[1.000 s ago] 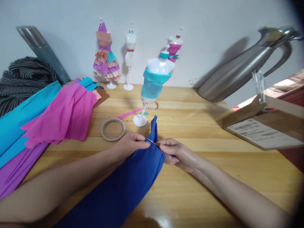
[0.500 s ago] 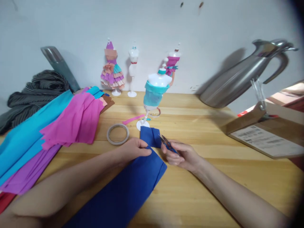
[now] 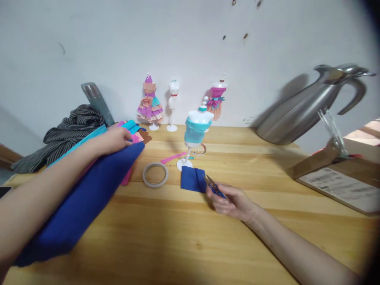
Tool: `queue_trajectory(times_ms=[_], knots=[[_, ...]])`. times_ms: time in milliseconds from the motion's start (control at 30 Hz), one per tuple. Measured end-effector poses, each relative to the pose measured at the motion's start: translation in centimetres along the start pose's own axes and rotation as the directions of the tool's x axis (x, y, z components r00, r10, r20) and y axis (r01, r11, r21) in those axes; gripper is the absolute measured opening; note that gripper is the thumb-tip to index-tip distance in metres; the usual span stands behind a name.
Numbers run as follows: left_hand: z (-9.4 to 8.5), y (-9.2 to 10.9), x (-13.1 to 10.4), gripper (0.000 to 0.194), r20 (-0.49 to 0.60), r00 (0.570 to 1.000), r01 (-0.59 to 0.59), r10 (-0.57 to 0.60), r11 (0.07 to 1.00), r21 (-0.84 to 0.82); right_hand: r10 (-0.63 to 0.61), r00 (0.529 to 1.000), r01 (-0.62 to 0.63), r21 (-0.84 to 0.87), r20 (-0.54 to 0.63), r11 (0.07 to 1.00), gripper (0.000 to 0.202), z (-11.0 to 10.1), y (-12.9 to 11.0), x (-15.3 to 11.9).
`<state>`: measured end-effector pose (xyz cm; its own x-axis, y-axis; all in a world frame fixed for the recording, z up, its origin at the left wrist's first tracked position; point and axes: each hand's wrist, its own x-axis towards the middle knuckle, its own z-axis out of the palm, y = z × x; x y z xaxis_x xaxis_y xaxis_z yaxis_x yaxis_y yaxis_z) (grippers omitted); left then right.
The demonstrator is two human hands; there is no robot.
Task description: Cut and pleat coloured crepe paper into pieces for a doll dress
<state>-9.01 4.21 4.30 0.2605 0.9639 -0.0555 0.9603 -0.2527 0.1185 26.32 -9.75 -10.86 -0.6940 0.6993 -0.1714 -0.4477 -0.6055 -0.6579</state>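
My left hand (image 3: 117,139) grips the top edge of a long blue crepe paper sheet (image 3: 89,198), held over the coloured stack at the left. In my right hand (image 3: 227,200) is a pair of thread snips (image 3: 216,187), blades pointing up and left. Just beside their tips, a small folded blue crepe paper piece (image 3: 191,180) lies on the wooden table (image 3: 184,237). Behind that piece stands a small white mannequin (image 3: 200,116) with a turquoise wrap (image 3: 196,132) around its torso.
A tape roll (image 3: 155,175) and a pink strip (image 3: 173,157) lie mid-table. Three more mini mannequins, one in a ruffled dress (image 3: 150,105), stand by the wall. A steel jug (image 3: 297,107) and cardboard box (image 3: 338,190) are right; striped cloth (image 3: 74,130) and a bottle (image 3: 97,103) left.
My left hand has carried the long blue sheet left and away, over the coloured stack. The right hand keeps the snips near the small blue piece. The view has shifted.
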Motion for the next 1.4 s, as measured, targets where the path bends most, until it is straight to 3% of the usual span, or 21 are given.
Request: queue_trajectory(times_ms=[67,133,300,400,467,567,600,667,733,767,833,900,967,1033,1100,1167,1233,1300,1400], knots=[[-1.5,-1.8,1.3,0.027,0.027,0.994,0.097,-0.106,0.970,0.221,-0.003,1.000,0.003,-0.007,-0.012,1.000,0.027,-0.1,0.0,0.0],[-2.1,-2.9,2.2,0.032,-0.044,0.990,0.142,-0.135,0.932,0.334,-0.004,1.000,0.004,-0.012,-0.012,1.000,0.027,0.0,0.1,0.1],[-0.3,-3.4,2.5,0.037,-0.278,0.951,0.234,-0.136,0.905,0.356,-0.012,1.000,0.012,-0.033,0.002,0.999,0.027,0.4,0.0,0.0],[1.1,-2.6,1.9,0.039,-0.372,0.922,0.251,-0.105,0.894,0.371,-0.021,1.000,0.020,-0.052,-0.005,0.998,0.028,0.7,-0.1,-0.1],[1.6,-1.1,1.2,0.040,-0.406,0.914,0.183,-0.007,0.899,0.397,-0.045,0.999,0.043,-0.089,-0.015,0.995,0.030,1.1,-0.1,0.0],[2.3,2.4,-0.5,0.040,-0.331,0.939,0.045,0.097,0.917,0.396,-0.192,0.975,0.158,-0.257,-0.111,0.953,0.032,1.8,-0.1,0.2],[2.7,3.7,-1.2,0.040,-0.264,0.960,0.006,0.093,0.936,0.352,-0.270,0.946,0.191,-0.365,-0.179,0.911,0.031,2.0,-0.1,0.3],[4.1,6.4,-2.7,0.040,-0.115,0.990,-0.055,0.085,0.968,0.243,-0.444,0.842,0.155,-0.652,-0.306,0.742,0.029,2.2,-0.1,0.5],[6.2,8.6,-4.0,0.040,0.020,0.984,-0.175,0.174,0.973,0.151,-0.578,0.742,-0.048,-0.887,-0.340,0.460,0.024,2.3,0.0,0.6],[7.3,9.4,-4.6,0.037,0.042,0.971,-0.237,0.233,0.966,0.109,-0.612,0.719,-0.169,-0.937,-0.329,0.305,0.021,2.2,0.0,0.6],[9.5,10.6,-5.4,0.031,0.047,0.922,-0.386,0.383,0.921,0.063,-0.618,0.720,-0.364,-0.930,-0.315,0.050,0.028,2.1,0.1,0.7],[11.1,11.3,-5.9,0.027,0.049,0.886,-0.464,0.462,0.882,0.076,-0.588,0.744,-0.458,-0.883,-0.318,-0.102,0.038,2.1,0.1,0.6],[11.9,11.8,-6.3,0.026,0.038,0.864,-0.503,0.502,0.861,0.071,-0.555,0.772,-0.472,-0.865,-0.311,-0.172,0.037,2.2,0.1,0.6],[11.9,11.9,-6.4,0.026,0.018,0.851,-0.525,0.525,0.850,0.035,-0.531,0.795,-0.443,-0.879,-0.293,-0.177,0.038,2.2,0.0,0.4],[11.2,11.5,-6.2,0.027,0.009,0.870,-0.493,0.493,0.870,0.018,-0.538,0.796,-0.416,-0.897,-0.278,-0.152,0.045,2.1,-0.1,0.3],[10.2,10.5,-5.6,0.028,-0.022,0.923,-0.381,0.384,0.922,0.073,-0.563,0.778,-0.411,-0.903,-0.279,-0.120,0.049,1.9,-0.2,0.1],[9.3,8.8,-4.6,0.026,-0.132,0.954,-0.242,0.270,0.951,0.192,-0.579,0.760,-0.421,-0.902,-0.294,-0.094,0.047,1.6,-0.2,0.1],[8.6,6.8,-3.6,0.029,-0.234,0.956,-0.092,0.175,0.942,0.324,-0.582,0.754,-0.423,-0.903,-0.305,-0.077,0.042,1.5,-0.1,0.1],[8.1,3.5,-2.7,0.056,-0.314,0.948,0.090,0.055,0.897,0.432,-0.599,0.746,-0.410,-0.909,-0.292,-0.068,0.035,1.6,0.1,0.3]])
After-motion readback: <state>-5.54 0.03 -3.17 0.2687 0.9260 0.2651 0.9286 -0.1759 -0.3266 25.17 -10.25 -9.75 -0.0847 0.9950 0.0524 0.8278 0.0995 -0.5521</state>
